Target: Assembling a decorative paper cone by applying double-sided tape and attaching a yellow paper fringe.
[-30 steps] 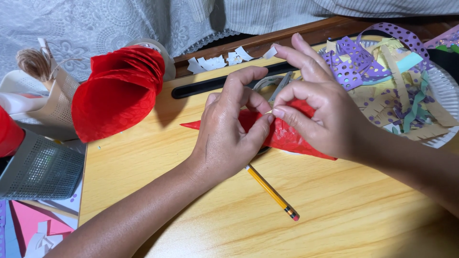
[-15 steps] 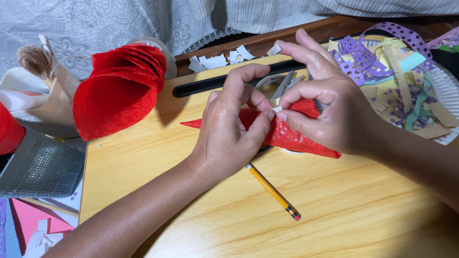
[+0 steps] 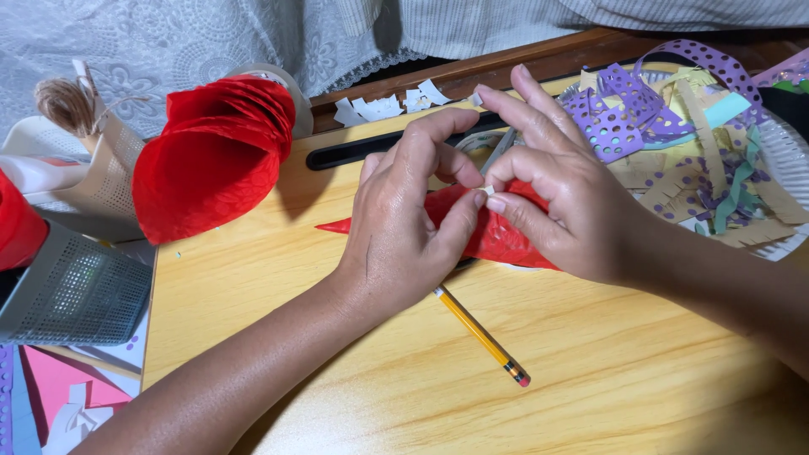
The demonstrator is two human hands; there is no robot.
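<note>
Surface: pale wooden desk [image 3: 590, 354] with a long dark slot along its far edge; white lace cloth hangs behind it.
Left hand: my left hand [image 3: 404, 227] rests on the desk, thumb and forefinger closed toward a tiny white scrap [image 3: 488, 190].
Right hand: my right hand [image 3: 565, 202] meets it, thumb and forefinger pinching the same white scrap; the other fingers are spread upward.
Worked piece: red paper cone [image 3: 497, 236] lies flat on the desk beneath both hands, its tip pointing left.
Pencil: yellow pencil [image 3: 482, 335] lies just in front of my left hand, partly under it.
Left of desk: red folded paper fan [image 3: 215, 156] and a grey mesh basket [image 3: 72, 291].
Right of desk: paper plate [image 3: 788, 152] heaped with purple and tan paper strips [image 3: 666, 143].
</note>
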